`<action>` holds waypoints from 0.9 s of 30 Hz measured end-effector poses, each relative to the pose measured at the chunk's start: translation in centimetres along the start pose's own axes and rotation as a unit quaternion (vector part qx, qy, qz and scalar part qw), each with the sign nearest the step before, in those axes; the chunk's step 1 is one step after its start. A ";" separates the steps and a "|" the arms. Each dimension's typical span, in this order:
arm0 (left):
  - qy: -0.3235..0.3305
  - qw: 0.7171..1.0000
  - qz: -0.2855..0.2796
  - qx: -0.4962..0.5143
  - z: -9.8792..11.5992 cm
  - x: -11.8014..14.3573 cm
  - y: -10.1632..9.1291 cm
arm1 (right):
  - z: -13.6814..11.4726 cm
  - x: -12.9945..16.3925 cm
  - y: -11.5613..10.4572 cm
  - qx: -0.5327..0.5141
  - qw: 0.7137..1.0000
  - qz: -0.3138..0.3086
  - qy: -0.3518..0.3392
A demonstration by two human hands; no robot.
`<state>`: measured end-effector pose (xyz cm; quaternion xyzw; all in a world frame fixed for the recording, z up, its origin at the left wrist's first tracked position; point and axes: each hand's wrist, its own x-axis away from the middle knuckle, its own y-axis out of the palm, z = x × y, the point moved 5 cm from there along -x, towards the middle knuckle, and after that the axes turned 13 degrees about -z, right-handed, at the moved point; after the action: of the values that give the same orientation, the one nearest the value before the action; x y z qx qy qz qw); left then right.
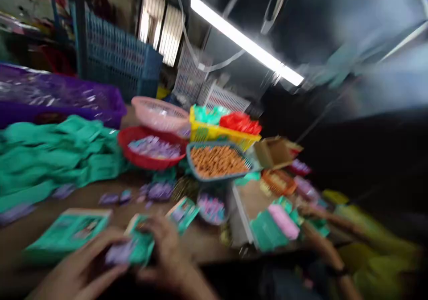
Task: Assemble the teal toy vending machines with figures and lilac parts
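Holding a small green packet (pixel 141 249) above the worktop (pixel 204 246) in the narrow grip of the right hand (pixel 168 245), lengthwise roughly away from the body, and pinching a purple piece (pixel 118 252) against its left side with the left hand (pixel 89 257).

I see a person's bare left hand (pixel 82 262) and bare right hand (pixel 163 244), both blurred, the right forearm (pixel 197 285) uncovered.

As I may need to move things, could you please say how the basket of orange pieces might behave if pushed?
The basket would probably feel fairly heavy, holding so many orange pieces. It looks shallow and open, with loose pieces, so a jolt could spill some.
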<state>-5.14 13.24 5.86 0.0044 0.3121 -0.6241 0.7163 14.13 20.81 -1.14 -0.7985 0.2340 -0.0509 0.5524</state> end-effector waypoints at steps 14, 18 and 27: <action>-0.030 0.954 -0.274 -0.118 -3.5 3.0 -2.7 | -1.4 -0.2 7.6 -0.210 0.964 0.077 0.143; -0.017 0.942 -0.299 -0.154 -4.0 2.6 -2.0 | -0.9 -0.3 7.7 -0.211 0.966 0.081 0.129; -0.033 0.921 -0.348 -0.172 -4.2 1.0 -1.6 | -1.1 -0.3 7.3 -0.209 0.967 0.102 0.102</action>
<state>-8.44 13.63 2.64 -0.2479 0.3729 -0.7705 0.4537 11.21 17.94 -7.29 -0.8588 0.3745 -0.0254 0.3487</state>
